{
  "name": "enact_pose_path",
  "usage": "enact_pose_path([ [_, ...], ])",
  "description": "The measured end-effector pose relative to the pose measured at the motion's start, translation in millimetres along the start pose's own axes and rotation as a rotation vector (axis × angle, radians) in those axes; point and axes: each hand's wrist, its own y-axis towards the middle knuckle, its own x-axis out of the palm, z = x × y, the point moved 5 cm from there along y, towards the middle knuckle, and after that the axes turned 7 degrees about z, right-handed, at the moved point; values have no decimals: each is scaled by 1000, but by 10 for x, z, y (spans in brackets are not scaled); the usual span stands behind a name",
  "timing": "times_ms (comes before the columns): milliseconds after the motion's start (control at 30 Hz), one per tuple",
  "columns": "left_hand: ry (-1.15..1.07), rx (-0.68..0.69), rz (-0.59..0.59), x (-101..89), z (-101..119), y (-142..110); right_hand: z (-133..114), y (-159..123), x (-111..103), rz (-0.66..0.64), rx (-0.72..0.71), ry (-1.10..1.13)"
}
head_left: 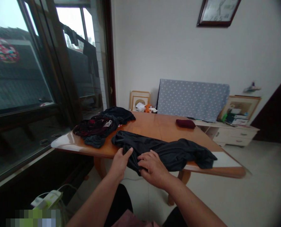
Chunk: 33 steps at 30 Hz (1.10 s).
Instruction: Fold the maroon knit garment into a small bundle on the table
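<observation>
A black garment (154, 146) lies stretched along the near side of the wooden table (152, 124), its front part hanging over the edge. My left hand (120, 162) grips its near left corner, thumb on top and the other fingers mostly hidden by the cloth. Just to the right, my right hand (152, 167) has bent fingers closed on the overhanging edge of the same garment. The exact kind of garment is hard to make out.
A heap of dark clothes (96, 127) sits at the table's left end. Near the far right edge is a folded maroon cloth (185, 123). Behind stand a low white cabinet (235, 135) and a dotted grey-blue cover (192, 99). A power strip (48, 200) is at lower left.
</observation>
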Motion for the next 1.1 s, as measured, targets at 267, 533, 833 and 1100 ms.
enact_pose_path([
  [267, -443, -94, 38, 30, 79, 101, 441, 92, -105, 269, 299, 215],
  [533, -168, -78, 210, -213, -11, 44, 752, 337, 129, 59, 502, -198],
  [833, -181, -163, 86, -65, -32, -117, 247, 390, 154, -94, 166, -217],
  [1100, -227, -83, 229, -77, -97, 86, 237, 290, 171, -111, 153, 312],
])
